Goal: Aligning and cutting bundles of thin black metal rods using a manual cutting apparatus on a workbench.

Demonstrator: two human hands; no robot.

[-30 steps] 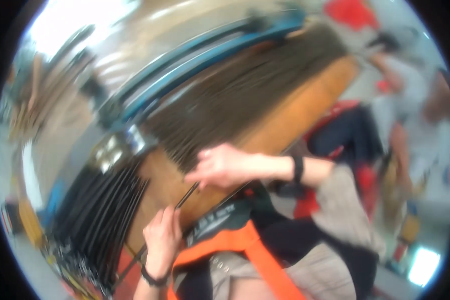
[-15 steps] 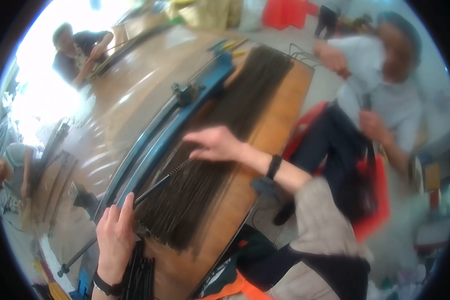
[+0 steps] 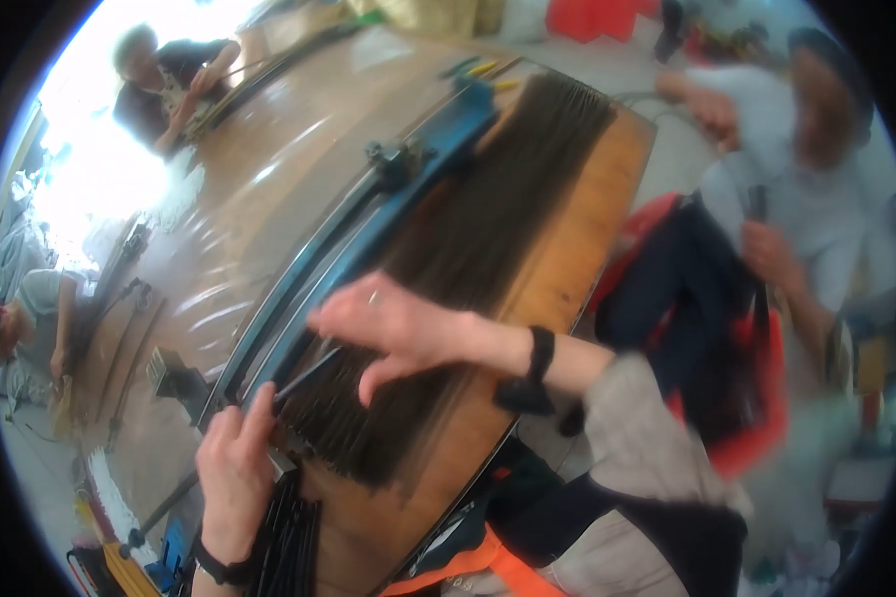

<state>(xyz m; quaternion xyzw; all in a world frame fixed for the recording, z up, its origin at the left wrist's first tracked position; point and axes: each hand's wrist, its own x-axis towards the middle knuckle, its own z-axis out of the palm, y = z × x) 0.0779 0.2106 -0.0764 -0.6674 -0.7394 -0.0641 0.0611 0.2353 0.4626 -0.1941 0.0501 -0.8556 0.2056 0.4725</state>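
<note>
My left hand (image 3: 234, 468) is at the lower left, beside the near end of a long blue metal rail (image 3: 363, 234). Its fingers are closed around a thin dark rod (image 3: 309, 376), which slants up and right from the index fingertip. Over the upper end of this rod reaches my right hand (image 3: 388, 323), palm down, fingers stretched toward the rail and thumb spread apart. The coil on the rod's upper end is now hidden beneath the right hand. Under and beyond that hand lies a wide layer of dark, thin spring-like strands (image 3: 508, 189) along the table.
A metal clamp block (image 3: 398, 164) sits on the rail. Dark rods (image 3: 287, 532) are bundled by my left wrist. Bare wooden tabletop (image 3: 558, 269) runs along the right edge. A person sits on a red chair (image 3: 767, 388) at right; two more people are at left.
My right hand has moved left and down along the rod, covering its coiled end, and its thumb has spread. The left hand stays at the rod's lower part. The whole view has shifted slightly.
</note>
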